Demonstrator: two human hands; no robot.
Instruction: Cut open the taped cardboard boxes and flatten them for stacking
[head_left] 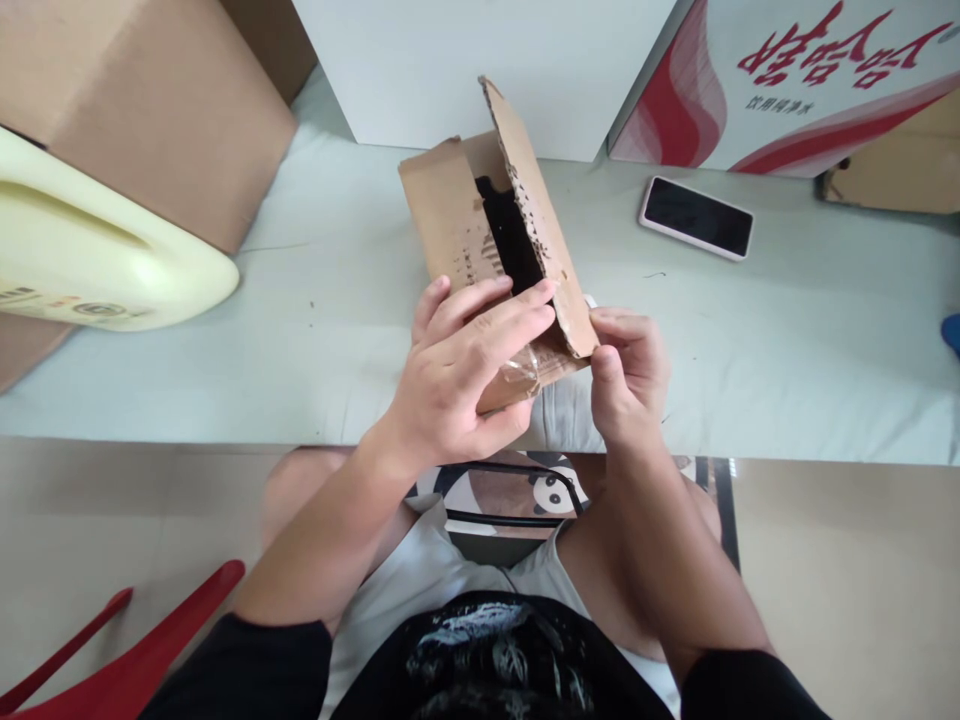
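Observation:
A small cardboard box (444, 205), its torn lid flap raised along one side, stands tilted on the pale green cloth before me. Through the gap something black (514, 240) shows inside; its kind I cannot make out. My left hand (465, 365) lies over the box's near left part, fingers stretched across the opening toward the flap and thumb low at the front. Between thumb and fingers, my right hand (630, 375) pinches the near right corner of the flap (544, 210). Clear tape (525, 365) clings to the near end of the box.
A phone (697, 217) lies right of the box. Behind stand a white box (487, 60) and a red-and-white printed carton (712, 100). At left are a large brown carton (180, 120) and a pale yellow plastic container (112, 240). The cloth-covered surface (810, 380) ends just before my knees.

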